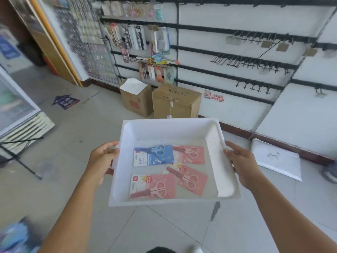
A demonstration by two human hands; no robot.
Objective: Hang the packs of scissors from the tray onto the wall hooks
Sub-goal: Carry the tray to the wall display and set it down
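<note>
The wall (237, 110) fills the view from 11 to 3 o'clock: white panels crossed by black rails. Bare hooks (246, 63) stand in rows toward 2 o'clock, and a few carry small tan tags (266, 44). At 12 o'clock the hooks hold hung goods (135, 37), too blurred to name. The tiled floor (73, 143) spreads below. Two boxes (175, 103) stand side by side on it against the wall at 12 o'clock. A white sheet (277, 159), perhaps a foam lid, lies on the floor at 3 o'clock, by the foot of the wall.

The tray (164, 128), white and deep-walled, is held level in mid-air at the centre of the view, well short of the wall. Both hands grip it: the left hand (102, 161) is closed on the rim at 9 o'clock, the thumb over the top edge, and the right hand (242, 163) is closed on the rim at 3 o'clock in the same way.

Four packs lie flat on the tray's bottom. The blue pack (153, 156) is at 11 o'clock in the tray. A pink pack (189, 154) lies just beside it at 1 o'clock, their edges touching or overlapping. A tilted pack (187, 178) lies at 4 o'clock, its top corner near those two. The last pack (153, 187) is at 7 o'clock.
</note>
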